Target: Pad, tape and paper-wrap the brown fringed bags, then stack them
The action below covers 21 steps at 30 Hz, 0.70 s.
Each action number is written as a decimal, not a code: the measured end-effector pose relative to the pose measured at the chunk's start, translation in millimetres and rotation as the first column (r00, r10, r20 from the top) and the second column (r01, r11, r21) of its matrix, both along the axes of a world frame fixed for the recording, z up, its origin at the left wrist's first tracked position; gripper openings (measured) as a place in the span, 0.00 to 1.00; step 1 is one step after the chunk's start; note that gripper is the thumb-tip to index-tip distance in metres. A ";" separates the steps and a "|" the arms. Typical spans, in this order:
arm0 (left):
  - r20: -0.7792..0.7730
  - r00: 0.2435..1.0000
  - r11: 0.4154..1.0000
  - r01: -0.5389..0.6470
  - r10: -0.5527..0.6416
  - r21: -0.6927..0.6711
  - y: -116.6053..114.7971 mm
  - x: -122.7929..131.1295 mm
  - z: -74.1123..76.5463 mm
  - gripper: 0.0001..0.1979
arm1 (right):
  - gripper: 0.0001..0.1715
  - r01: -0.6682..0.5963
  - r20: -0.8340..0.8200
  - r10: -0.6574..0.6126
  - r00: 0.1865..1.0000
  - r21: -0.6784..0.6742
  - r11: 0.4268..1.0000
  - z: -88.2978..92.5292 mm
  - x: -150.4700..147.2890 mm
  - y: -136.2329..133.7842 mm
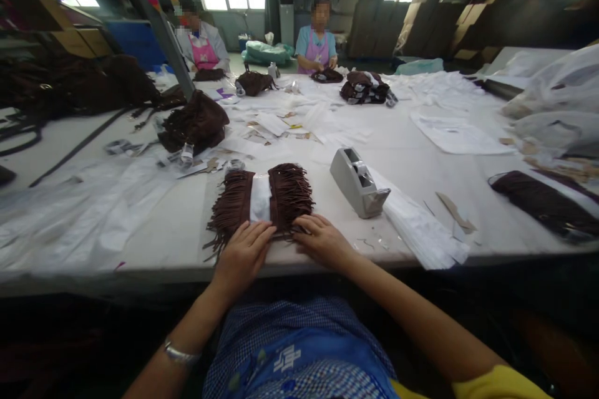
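A folded brown fringed bag (238,196) lies on the table in front of me, with a white paper band (260,196) across its middle. My left hand (248,246) rests on its near edge, by the lower end of the band, fingers stretched out and close together. At the near right corner, my right hand (322,238) has its fingers bent over the fringe, with the thumb tucked low. A grey tape dispenser (355,184) stands just right of the bag. Beside it lies a stack of white paper strips (421,227).
Another banded brown bundle (538,199) lies at the right edge. Clear plastic bags (103,218) spread across the left. A brown bag (196,121) sits beyond, near a metal post (161,25). Two people in pink aprons, one person (316,47) handling a brown item, work across the table.
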<state>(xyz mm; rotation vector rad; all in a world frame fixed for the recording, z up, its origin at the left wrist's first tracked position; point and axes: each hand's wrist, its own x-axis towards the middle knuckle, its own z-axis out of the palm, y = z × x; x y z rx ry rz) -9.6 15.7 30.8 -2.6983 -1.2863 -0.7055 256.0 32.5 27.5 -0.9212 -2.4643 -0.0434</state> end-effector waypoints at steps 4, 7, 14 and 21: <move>0.086 0.995 0.997 -0.054 0.058 -0.046 10.1 -11.8 19.2 0.18 | 0.11 0.236 -0.104 -0.239 0.965 -0.044 0.971 13.5 19.4 5.3; 0.120 0.986 0.993 -0.118 0.117 -0.002 32.7 -9.6 27.8 0.20 | 0.09 0.178 -0.161 -0.176 0.971 -0.001 0.984 31.4 1.8 17.4; -0.170 0.978 0.991 -0.130 0.122 -0.036 70.4 3.8 -1.1 0.26 | 0.21 -0.073 0.144 0.089 0.986 -0.109 0.991 29.8 -2.7 67.9; -0.156 0.978 0.989 -0.145 0.139 -0.029 63.7 3.3 -3.0 0.25 | 0.13 0.330 0.183 -0.312 0.932 -0.074 0.941 48.6 21.6 67.5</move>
